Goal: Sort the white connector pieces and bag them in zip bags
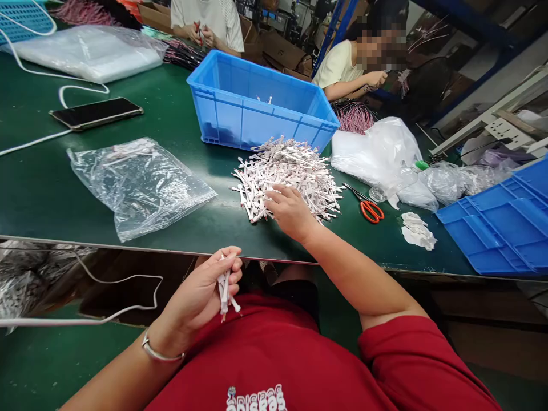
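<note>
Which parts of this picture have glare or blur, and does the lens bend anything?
In the head view, the clear plastic bag shows bright glare, and the green table has a soft sheen. The wide lens makes the table's near edge slant. The right hand and the white pieces in the left hand look sharp; a co-worker's head is pixelated.

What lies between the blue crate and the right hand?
The head view shows a heap of white pieces between the blue crate and the right hand.
</note>
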Tool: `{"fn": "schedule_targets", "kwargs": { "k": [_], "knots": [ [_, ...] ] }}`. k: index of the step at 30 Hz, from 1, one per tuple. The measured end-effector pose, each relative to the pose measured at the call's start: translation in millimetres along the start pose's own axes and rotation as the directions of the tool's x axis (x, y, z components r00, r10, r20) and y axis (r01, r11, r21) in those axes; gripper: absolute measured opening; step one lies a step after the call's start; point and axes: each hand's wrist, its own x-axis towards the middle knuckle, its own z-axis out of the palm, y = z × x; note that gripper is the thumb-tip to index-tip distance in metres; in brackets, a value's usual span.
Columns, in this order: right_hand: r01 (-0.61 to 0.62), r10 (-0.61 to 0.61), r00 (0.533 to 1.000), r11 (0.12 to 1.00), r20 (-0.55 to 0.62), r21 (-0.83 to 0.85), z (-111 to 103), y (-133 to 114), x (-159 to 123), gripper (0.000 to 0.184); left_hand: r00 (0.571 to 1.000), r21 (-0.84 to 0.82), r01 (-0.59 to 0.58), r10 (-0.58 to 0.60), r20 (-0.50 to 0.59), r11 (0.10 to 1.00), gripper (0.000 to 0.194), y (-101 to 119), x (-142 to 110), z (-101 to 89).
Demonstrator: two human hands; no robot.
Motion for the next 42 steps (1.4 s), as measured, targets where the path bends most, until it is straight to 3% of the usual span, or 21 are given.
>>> {"fn": "schedule_targets", "kwargs": {
  "k": [4, 7, 9, 12, 14, 17, 20, 23, 25, 27, 29, 32, 34, 38, 42],
  "knots": [
    [-0.004, 0.012, 0.980, 0.999, -0.200, 0.038, -7.3, -12.4, -27.4, 0.030, 0.982, 0.192, -0.187, 0.181, 0.047, 0.963, 0.032, -2.1, 6.9, -2.2],
    [0.010, 0.030, 0.943, 0.993, -0.331, 0.118, -20.9, -26.7, -48.6, 0.029, 0.918, 0.395, -0.387, 0.388, 0.081, 0.833, 0.044, -3.7, 12.9, 1.1],
    [-0.002, 0.085, 0.932, 0.973, -0.352, 0.230, -29.3, -36.0, -60.1, 0.027, 0.880, 0.462, -0.465, 0.452, 0.148, 0.755, 0.045, -4.2, 15.5, 3.6],
    [0.013, 0.136, 0.951, 0.880, -0.277, 0.476, -37.2, -45.4, -71.2, 0.023, 0.868, 0.450, -0.493, 0.453, 0.203, 0.745, 0.028, -2.9, 16.4, 6.7],
    [-0.001, 0.175, 0.963, 0.760, -0.203, 0.650, -39.6, -47.8, -74.4, 0.022, 0.891, 0.407, -0.454, 0.413, 0.190, 0.792, 0.022, -0.5, 15.6, 9.1],
    [-0.119, 0.295, 0.954, 0.514, -0.046, 0.849, -40.0, -49.7, -74.5, 0.018, 0.950, 0.326, -0.307, 0.264, 0.170, 0.894, 0.029, 4.2, 14.4, 13.1],
    [-0.238, 0.341, 0.929, 0.249, 0.145, 0.939, -36.3, -56.7, -72.5, 0.014, 0.973, 0.280, -0.207, 0.167, 0.160, 0.938, 0.035, 6.7, 13.8, 14.4],
    [-0.357, 0.275, 0.904, 0.063, 0.328, 0.932, -29.5, -71.5, -71.1, 0.016, 0.963, 0.290, -0.268, 0.251, 0.093, 0.919, 0.032, 5.5, 13.0, 9.4],
    [-0.399, 0.192, 0.900, 0.004, 0.391, 0.917, -24.7, -80.6, -68.5, 0.018, 0.940, 0.288, -0.335, 0.339, 0.035, 0.897, 0.029, 4.5, 12.7, 3.5],
    [-0.389, 0.078, 0.920, 0.053, 0.385, 0.920, -21.0, -83.9, -60.6, 0.020, 0.921, 0.243, -0.377, 0.390, -0.006, 0.894, 0.028, 5.0, 13.0, -2.5],
    [-0.312, 0.024, 0.948, 0.257, 0.317, 0.915, -18.4, -79.5, -43.7, 0.022, 0.917, 0.172, -0.388, 0.398, -0.027, 0.905, 0.028, 7.3, 13.4, -6.9],
    [-0.233, 0.191, 0.972, 0.701, 0.137, 0.674, -11.8, -63.7, -0.8, 0.028, 0.928, 0.104, -0.367, 0.371, -0.026, 0.924, 0.029, 11.6, 13.3, -8.6],
    [-0.307, 0.313, 0.948, 0.857, 0.055, 0.413, -2.8, -53.6, 32.1, 0.027, 0.932, 0.089, -0.358, 0.361, -0.017, 0.929, 0.028, 13.5, 12.8, -7.4],
    [-0.368, 0.351, 0.929, 0.905, 0.114, 0.215, 16.1, -45.4, 69.7, 0.028, 0.929, 0.077, -0.366, 0.369, -0.035, 0.927, 0.026, 14.4, 11.2, -5.1],
    [-0.293, 0.275, 0.954, 0.937, 0.118, 0.189, 17.4, -43.6, 50.4, 0.020, 0.934, 0.089, -0.349, 0.354, -0.053, 0.933, 0.029, 13.0, 10.3, -4.9]
  ]
}}
